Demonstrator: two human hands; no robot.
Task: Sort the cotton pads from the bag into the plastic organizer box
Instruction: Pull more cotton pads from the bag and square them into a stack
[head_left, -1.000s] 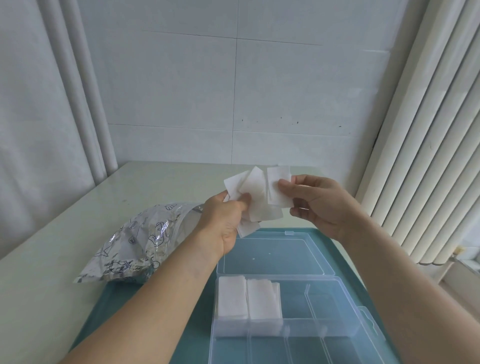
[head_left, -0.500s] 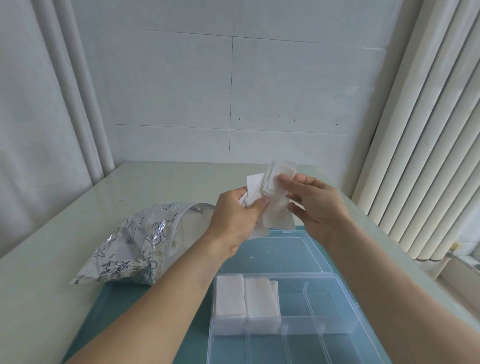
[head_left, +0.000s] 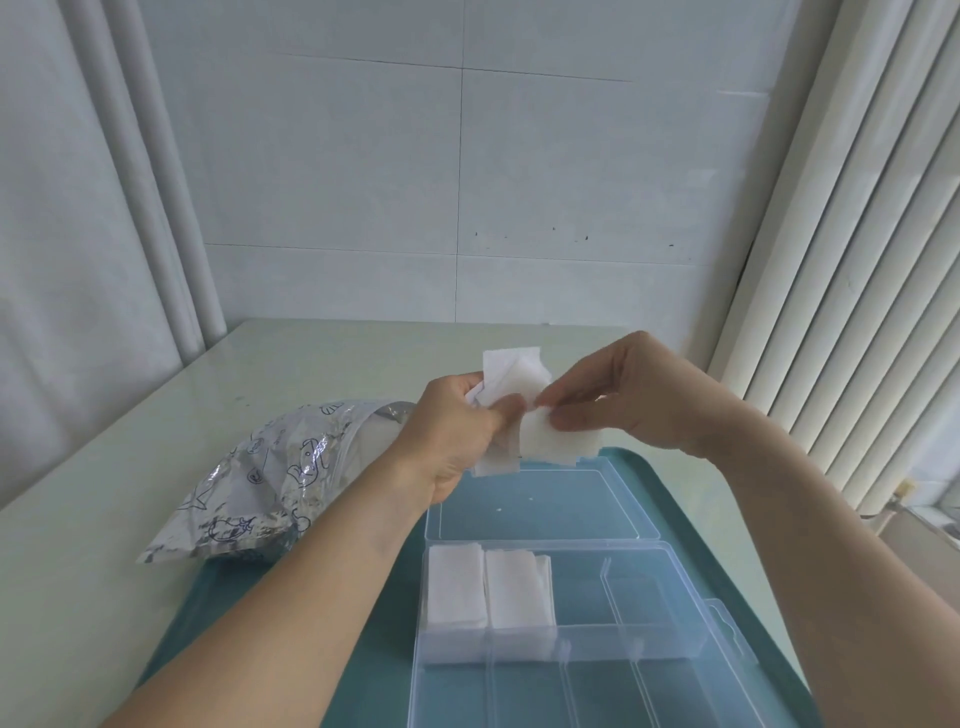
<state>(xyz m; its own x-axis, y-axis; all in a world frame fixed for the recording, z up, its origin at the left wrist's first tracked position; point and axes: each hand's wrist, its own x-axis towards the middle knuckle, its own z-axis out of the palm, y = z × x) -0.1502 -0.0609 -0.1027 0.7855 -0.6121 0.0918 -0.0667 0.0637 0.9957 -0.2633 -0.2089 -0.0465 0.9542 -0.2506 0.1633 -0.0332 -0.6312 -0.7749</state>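
Observation:
Both hands hold a loose bunch of white square cotton pads (head_left: 511, 376) above the organizer's open lid. My left hand (head_left: 457, 436) grips the pads from the left, thumb on top. From the right, my right hand (head_left: 623, 395) pinches them with its fingertips. The clear plastic organizer box (head_left: 649, 670) lies open below on a teal tray, and two stacks of cotton pads (head_left: 488, 587) fill its far-left compartment. To the left lies the silvery printed bag (head_left: 260, 478) on its side, mouth toward my hands.
A teal tray (head_left: 691, 499) under the box sits on a pale green table (head_left: 130, 493). The box's clear lid (head_left: 540, 506) lies flat behind it. White tiled wall stands at the back, a curtain at left, ribbed white slats at right.
Both hands have drawn the pads closer together into a tighter bunch. My right hand has turned over, its fingers now pinching downward on the pads.

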